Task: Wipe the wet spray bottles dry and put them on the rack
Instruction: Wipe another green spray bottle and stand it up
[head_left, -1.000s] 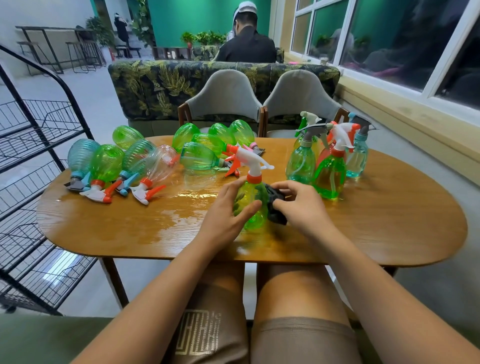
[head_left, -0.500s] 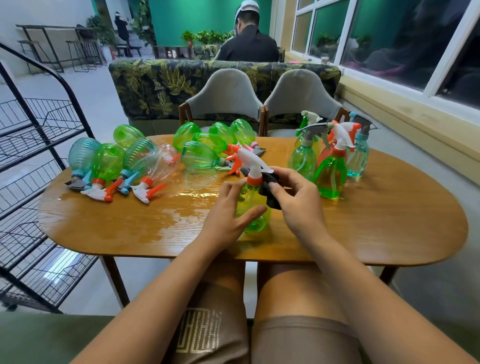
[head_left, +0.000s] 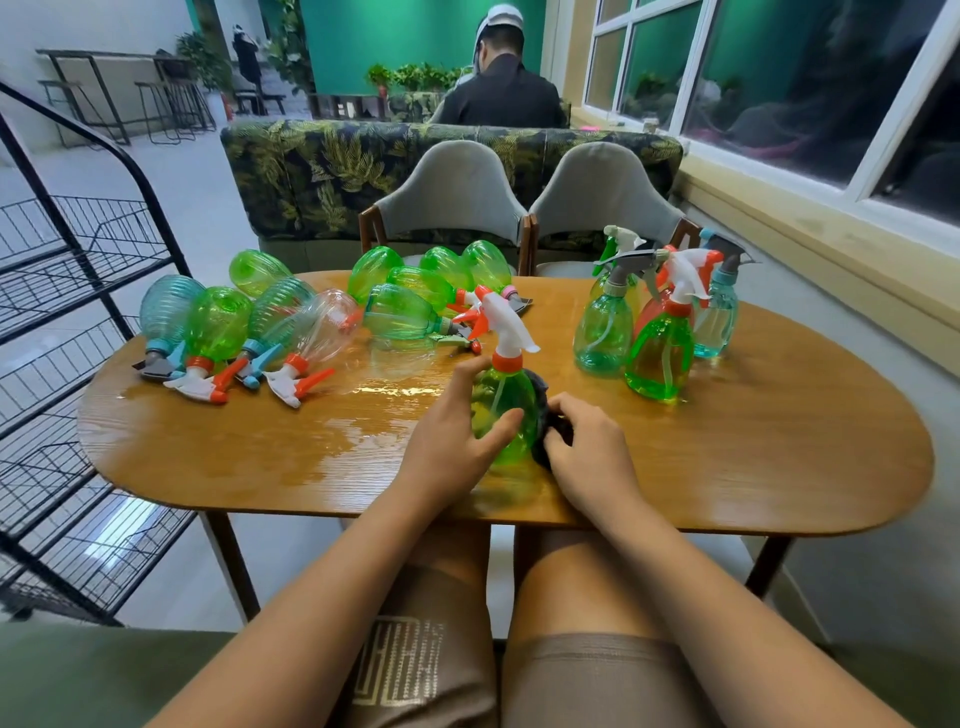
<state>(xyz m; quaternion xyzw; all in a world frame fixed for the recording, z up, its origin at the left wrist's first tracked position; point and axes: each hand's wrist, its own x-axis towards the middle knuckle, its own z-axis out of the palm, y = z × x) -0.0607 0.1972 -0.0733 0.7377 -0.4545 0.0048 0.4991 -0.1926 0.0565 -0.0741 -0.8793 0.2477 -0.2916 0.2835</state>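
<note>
Currently the green spray bottle (head_left: 506, 410) is held upright near the table's (head_left: 727, 457) near edge, gripped by the left hand (head_left: 452, 441); a dark cloth (head_left: 546, 415) is pinched against its right side by the right hand (head_left: 587, 457). Wire rack (head_left: 78, 291): beyond left end.

Glossy, seemingly wooden table (head_left: 727, 457); plastic bottle (head_left: 511, 395)

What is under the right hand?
A dark cloth, pressed against the green bottle the left hand holds. Only its top and edge show; the right hand covers the rest.
</note>
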